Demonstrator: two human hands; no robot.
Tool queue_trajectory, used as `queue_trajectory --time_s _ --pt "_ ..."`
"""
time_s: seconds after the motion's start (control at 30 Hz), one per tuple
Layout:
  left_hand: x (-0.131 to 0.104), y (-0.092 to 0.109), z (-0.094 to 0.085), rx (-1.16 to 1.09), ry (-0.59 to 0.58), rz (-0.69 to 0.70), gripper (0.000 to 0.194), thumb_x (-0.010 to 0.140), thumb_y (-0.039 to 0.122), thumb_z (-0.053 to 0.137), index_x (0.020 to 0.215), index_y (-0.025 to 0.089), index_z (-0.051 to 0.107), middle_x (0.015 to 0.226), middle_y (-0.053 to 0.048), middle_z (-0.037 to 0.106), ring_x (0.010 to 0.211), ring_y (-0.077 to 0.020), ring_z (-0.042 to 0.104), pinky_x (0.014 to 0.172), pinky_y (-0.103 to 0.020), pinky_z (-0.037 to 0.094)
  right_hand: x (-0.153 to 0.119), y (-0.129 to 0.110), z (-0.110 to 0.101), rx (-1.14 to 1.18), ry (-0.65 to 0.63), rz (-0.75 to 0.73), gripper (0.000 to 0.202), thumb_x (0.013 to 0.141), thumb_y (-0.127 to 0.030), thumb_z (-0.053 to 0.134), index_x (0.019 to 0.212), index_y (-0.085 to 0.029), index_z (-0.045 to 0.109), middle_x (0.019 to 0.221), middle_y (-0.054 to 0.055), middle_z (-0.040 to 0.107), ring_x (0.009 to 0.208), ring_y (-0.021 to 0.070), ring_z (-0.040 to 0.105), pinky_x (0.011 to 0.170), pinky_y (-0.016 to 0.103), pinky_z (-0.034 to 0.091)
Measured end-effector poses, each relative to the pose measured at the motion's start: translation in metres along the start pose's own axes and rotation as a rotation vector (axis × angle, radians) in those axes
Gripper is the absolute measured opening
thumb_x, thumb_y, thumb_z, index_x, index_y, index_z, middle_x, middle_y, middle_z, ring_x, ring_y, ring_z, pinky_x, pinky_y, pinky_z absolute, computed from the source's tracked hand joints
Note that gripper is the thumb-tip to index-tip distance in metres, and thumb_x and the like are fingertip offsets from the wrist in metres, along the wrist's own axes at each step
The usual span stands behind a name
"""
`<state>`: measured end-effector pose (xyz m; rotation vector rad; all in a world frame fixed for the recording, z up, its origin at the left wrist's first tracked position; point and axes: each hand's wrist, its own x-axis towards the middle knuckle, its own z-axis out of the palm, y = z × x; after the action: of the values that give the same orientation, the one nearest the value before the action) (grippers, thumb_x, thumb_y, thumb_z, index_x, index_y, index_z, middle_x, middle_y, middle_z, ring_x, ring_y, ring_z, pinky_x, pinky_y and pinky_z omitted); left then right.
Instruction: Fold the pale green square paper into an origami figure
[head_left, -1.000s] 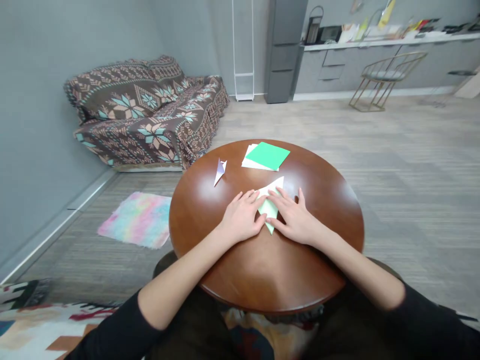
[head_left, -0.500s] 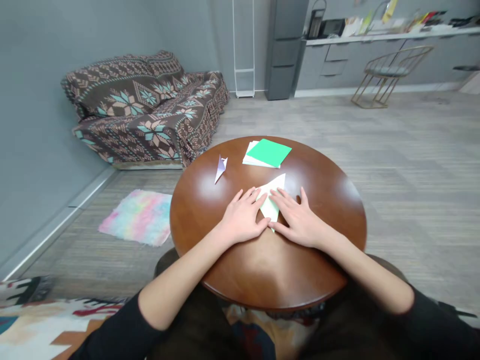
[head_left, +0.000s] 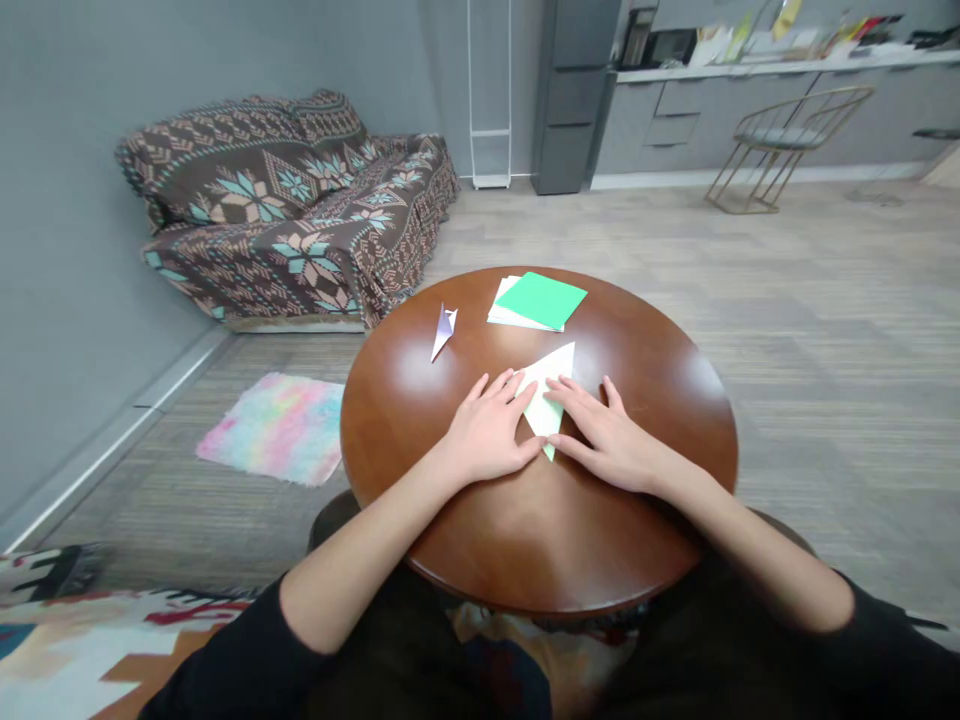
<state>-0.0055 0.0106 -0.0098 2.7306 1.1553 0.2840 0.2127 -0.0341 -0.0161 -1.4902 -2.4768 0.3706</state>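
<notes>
A folded sheet of pale paper (head_left: 541,412), kite-shaped with a point toward me, lies flat on the round brown table (head_left: 525,545). My left hand (head_left: 491,430) rests over its left edge, fingers stretched out and thumb near the lower point. From the other side my right hand (head_left: 604,435) lies with spread fingers on the paper's right edge, its thumb close to the left thumb. Both hands are open and press on the paper rather than grip it. Parts of the paper's edges are hidden under the fingers.
Toward the table's far edge lies a green sheet (head_left: 541,299) on top of white sheets (head_left: 510,319). A small purple-and-white folded paper piece (head_left: 443,332) stands at the left. Beyond are a covered sofa (head_left: 300,210), a fluffy rug (head_left: 274,430) and a wire-backed chair (head_left: 787,140).
My right hand has shifted slightly to the right, uncovering a little more of the paper. My left hand keeps nearly the same place. The whole view has moved a little.
</notes>
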Motion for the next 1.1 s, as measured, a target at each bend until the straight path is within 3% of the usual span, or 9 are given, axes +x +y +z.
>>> queue_trajectory --time_s 0.13,0.27,0.5,0.6,0.67,0.77,0.83,0.97,1.1 --pt "0.0 -0.001 0.0 -0.015 0.006 0.007 0.077 0.089 0.055 0.053 0.152 0.014 0.039 0.162 -0.016 0.031 0.151 -0.0329 0.026 0.123 -0.053 0.017 0.0 0.001 0.001 -0.015 0.032 -0.02 0.071 0.099 -0.059 0.04 0.154 -0.015 0.032 0.163 0.02 0.029 0.152 0.0347 0.024 0.116 0.073 0.005" --pt "0.001 -0.007 0.002 -0.086 0.032 0.022 0.07 0.09 0.051 0.057 0.148 0.016 0.043 0.159 -0.013 0.04 0.15 -0.03 0.031 0.124 -0.052 0.018 -0.004 -0.003 0.004 -0.05 0.066 -0.019 0.067 0.098 -0.058 0.042 0.152 -0.017 0.037 0.161 0.02 0.033 0.15 0.0369 0.028 0.114 0.075 0.006" --pt "0.007 -0.01 0.005 -0.164 0.199 -0.041 0.048 0.084 0.038 0.069 0.125 0.015 0.062 0.141 -0.014 0.058 0.134 -0.0287 0.051 0.115 -0.045 0.039 -0.017 -0.027 0.008 -0.229 0.206 0.064 0.054 0.099 -0.054 0.042 0.136 -0.016 0.055 0.149 0.019 0.052 0.14 0.0412 0.04 0.109 0.079 0.0" --pt "0.007 -0.01 0.003 -0.175 0.194 -0.024 0.043 0.084 0.035 0.069 0.123 0.017 0.066 0.138 -0.012 0.06 0.131 -0.0284 0.052 0.113 -0.046 0.041 -0.013 -0.028 -0.001 -0.289 0.239 0.134 0.04 0.102 -0.044 0.039 0.113 -0.019 0.068 0.124 0.016 0.069 0.12 0.0351 0.057 0.111 0.072 0.01" --pt "0.006 -0.01 0.0 -0.168 0.16 -0.008 0.041 0.085 0.033 0.066 0.124 0.019 0.068 0.14 -0.011 0.059 0.133 -0.0296 0.05 0.115 -0.049 0.039 -0.003 -0.022 -0.011 -0.296 0.208 0.194 0.039 0.103 -0.039 0.04 0.096 -0.018 0.071 0.106 0.014 0.072 0.107 0.0318 0.062 0.106 0.06 0.028" --pt "0.004 -0.011 -0.003 -0.151 0.117 0.009 0.043 0.087 0.035 0.063 0.128 0.022 0.067 0.144 -0.011 0.057 0.137 -0.0318 0.046 0.116 -0.052 0.036 0.019 -0.008 -0.027 -0.276 0.142 0.285 0.03 0.096 -0.038 0.054 0.107 -0.016 0.07 0.109 0.016 0.07 0.103 0.034 0.063 0.086 0.046 0.045" --pt "0.004 -0.011 -0.005 -0.141 0.1 0.015 0.045 0.088 0.036 0.062 0.13 0.022 0.067 0.145 -0.012 0.055 0.137 -0.0324 0.045 0.116 -0.052 0.035 0.036 0.003 -0.035 -0.223 0.052 0.319 0.035 0.088 -0.042 0.063 0.111 -0.017 0.069 0.11 0.016 0.07 0.101 0.0347 0.066 0.081 0.044 0.047" --pt "0.003 -0.012 -0.005 -0.126 0.082 0.028 0.045 0.089 0.035 0.059 0.132 0.025 0.066 0.146 -0.01 0.055 0.139 -0.032 0.044 0.117 -0.053 0.034 0.059 0.021 -0.04 -0.094 -0.043 0.435 0.038 0.072 -0.05 0.075 0.097 -0.021 0.072 0.091 0.011 0.075 0.086 0.0304 0.069 0.069 0.037 0.049" --pt "0.003 -0.013 -0.004 -0.128 0.084 0.033 0.045 0.089 0.037 0.058 0.132 0.025 0.066 0.146 -0.01 0.055 0.138 -0.032 0.044 0.116 -0.052 0.033 0.06 0.029 -0.039 0.134 -0.051 0.41 0.021 0.064 -0.038 0.08 0.073 -0.022 0.068 0.073 0.005 0.072 0.071 0.023 0.068 0.058 0.03 0.046"
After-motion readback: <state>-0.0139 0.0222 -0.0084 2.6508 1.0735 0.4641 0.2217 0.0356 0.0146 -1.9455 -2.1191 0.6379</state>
